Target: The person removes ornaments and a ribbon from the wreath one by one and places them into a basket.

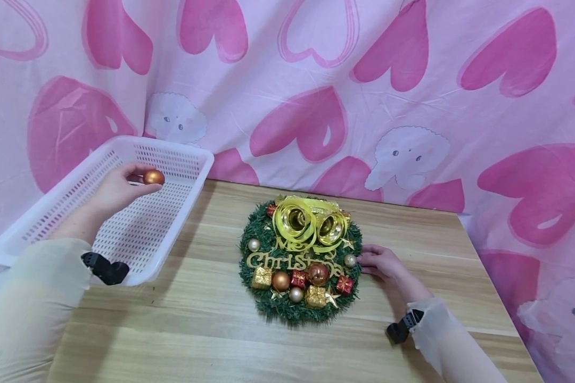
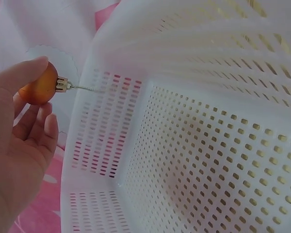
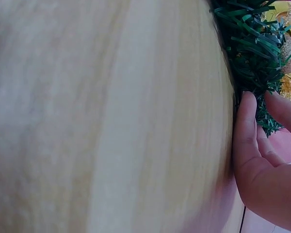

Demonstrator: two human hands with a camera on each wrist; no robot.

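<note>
Orange and shiny, a small ball ornament [image 1: 153, 177] sits pinched in the fingertips of the left hand [image 1: 116, 189]. The thumb is on top and the other fingers curl under it. From the left wrist camera you can see the ball's little gold cap [image 2: 62, 84] and a thin wire hook sticking out of it, pointing away from the palm toward the far wall of the basket.

That white plastic basket [image 1: 182, 154] has lots of small holes. It lies right under the left hand, tipped up a bit at its far end, and partly hangs off the left edge of the wooden bench [image 1: 220, 330]. The ball is held above the basket floor, not touching it. I think a short drop would land it inside.

Off to the right of that hand lies a round green wreath [image 1: 301, 259], flat on the bench. It has gold bells, gold letters, tiny gift boxes and more shiny balls on it.

The right hand [image 1: 380, 263] rests on the bench just beside the wreath's right side. Its fingers [image 3: 246, 121] are fairly straight and touch the green needles at the rim. It holds nothing. So the right hand is the one close to the wreath, and the left hand is far from it, over the basket.

Behind everything hangs a pink cloth [image 1: 412, 80] with big hearts.
</note>
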